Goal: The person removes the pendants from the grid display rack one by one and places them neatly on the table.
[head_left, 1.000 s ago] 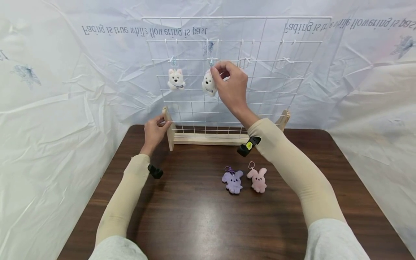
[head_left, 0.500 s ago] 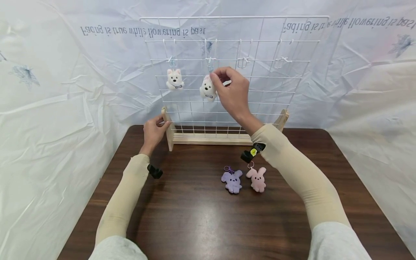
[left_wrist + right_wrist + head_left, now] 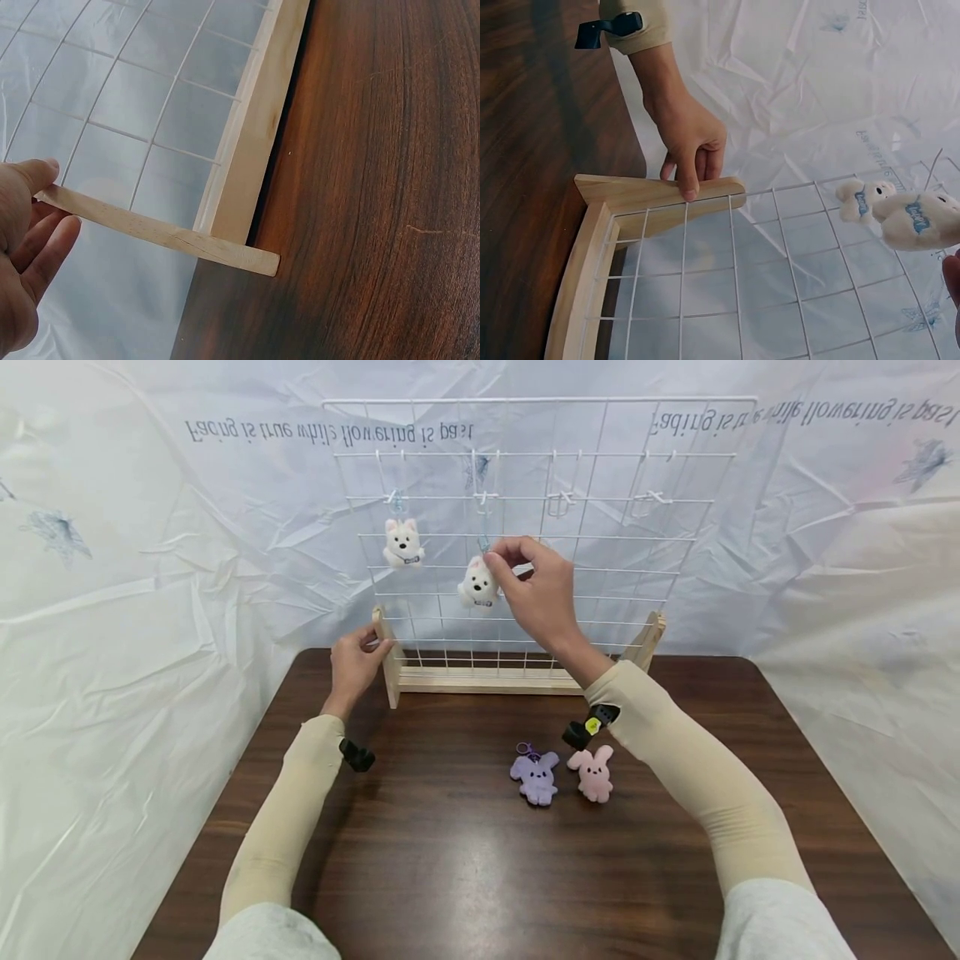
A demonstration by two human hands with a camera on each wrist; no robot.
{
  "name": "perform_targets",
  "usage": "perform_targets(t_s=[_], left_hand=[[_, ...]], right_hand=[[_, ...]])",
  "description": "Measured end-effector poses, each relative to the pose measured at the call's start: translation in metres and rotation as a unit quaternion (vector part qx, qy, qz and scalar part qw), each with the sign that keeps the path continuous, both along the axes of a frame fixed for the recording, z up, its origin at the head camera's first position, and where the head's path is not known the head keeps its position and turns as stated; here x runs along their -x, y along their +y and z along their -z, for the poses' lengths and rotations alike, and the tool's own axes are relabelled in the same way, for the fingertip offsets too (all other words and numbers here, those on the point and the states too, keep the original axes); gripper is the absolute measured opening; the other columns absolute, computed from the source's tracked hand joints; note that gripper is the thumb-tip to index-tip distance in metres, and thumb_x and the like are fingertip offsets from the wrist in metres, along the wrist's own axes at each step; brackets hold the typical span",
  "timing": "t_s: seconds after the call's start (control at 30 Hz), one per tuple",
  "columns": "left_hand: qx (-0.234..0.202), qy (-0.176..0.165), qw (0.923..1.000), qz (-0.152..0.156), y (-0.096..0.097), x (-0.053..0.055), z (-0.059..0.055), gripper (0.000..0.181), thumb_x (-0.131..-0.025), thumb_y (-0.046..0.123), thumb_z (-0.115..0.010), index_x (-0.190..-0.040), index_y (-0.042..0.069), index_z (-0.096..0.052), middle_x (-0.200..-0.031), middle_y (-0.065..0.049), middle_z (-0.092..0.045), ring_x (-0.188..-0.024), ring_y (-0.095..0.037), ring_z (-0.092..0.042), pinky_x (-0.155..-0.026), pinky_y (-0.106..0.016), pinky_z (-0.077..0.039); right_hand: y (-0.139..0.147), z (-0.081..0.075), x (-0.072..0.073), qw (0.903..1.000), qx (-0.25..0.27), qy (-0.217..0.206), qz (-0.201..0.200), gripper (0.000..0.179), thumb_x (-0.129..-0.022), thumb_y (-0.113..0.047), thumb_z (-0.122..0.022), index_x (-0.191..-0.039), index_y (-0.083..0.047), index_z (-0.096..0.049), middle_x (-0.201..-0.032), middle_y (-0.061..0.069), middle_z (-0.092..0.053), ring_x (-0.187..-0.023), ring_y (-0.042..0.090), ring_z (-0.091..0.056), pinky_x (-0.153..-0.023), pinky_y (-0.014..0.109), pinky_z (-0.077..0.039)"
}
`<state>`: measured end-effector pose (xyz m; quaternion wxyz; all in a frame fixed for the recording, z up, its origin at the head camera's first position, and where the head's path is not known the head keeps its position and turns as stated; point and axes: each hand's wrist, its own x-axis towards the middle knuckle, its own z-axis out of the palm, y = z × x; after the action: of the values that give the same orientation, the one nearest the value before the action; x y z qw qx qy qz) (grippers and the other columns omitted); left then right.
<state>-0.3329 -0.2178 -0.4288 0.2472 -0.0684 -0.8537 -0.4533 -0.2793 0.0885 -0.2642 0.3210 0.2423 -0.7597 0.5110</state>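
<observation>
My left hand (image 3: 354, 667) grips the upper end of the rack's left wooden leg (image 3: 157, 229), thumb on one side and fingers on the other. Between right thumb and fingertips, my right hand (image 3: 542, 589) pinches a white plush dog keychain (image 3: 478, 583) by its upper side. Its pale blue clasp (image 3: 483, 541) sits below the second hook (image 3: 485, 496); whether they still touch is hard to tell. A matching white plush dog (image 3: 403, 543) hangs from the leftmost hook. In the right wrist view, the held dog (image 3: 919, 221) shows at the right edge, most of that hand being out of frame.
The white wire grid rack (image 3: 517, 537) stands at the back of the brown table (image 3: 420, 852). Two more hooks (image 3: 561, 497) are to the right. A purple plush rabbit keychain (image 3: 536, 779) and a pink plush rabbit (image 3: 595, 777) lie on the table beneath my right forearm.
My right hand has come down with the white plush dog, drawing its clasp lower than the second hook. The left hand keeps its hold on the wooden leg.
</observation>
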Motion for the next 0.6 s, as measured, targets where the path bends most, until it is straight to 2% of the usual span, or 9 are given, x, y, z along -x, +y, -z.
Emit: perform_targets(t_s=[0.6], left_hand=[[0.009,0.001,1.0,-0.003,0.0,-0.002,0.0,0.041,-0.094,0.017,-0.076,-0.129,-0.003,-0.068,-0.12,-0.024,-0.071,-0.104,-0.036,-0.074,-0.085,-0.047,-0.062]], right_hand=[[0.009,0.037,-0.008,0.9968,-0.017,-0.053,-0.058,0.011,-0.098,-0.016,-0.071,-0.098,-0.005,-0.073,-0.095,0.004,-0.073,-0.087,0.01,-0.067,-0.066,0.023,-0.056]])
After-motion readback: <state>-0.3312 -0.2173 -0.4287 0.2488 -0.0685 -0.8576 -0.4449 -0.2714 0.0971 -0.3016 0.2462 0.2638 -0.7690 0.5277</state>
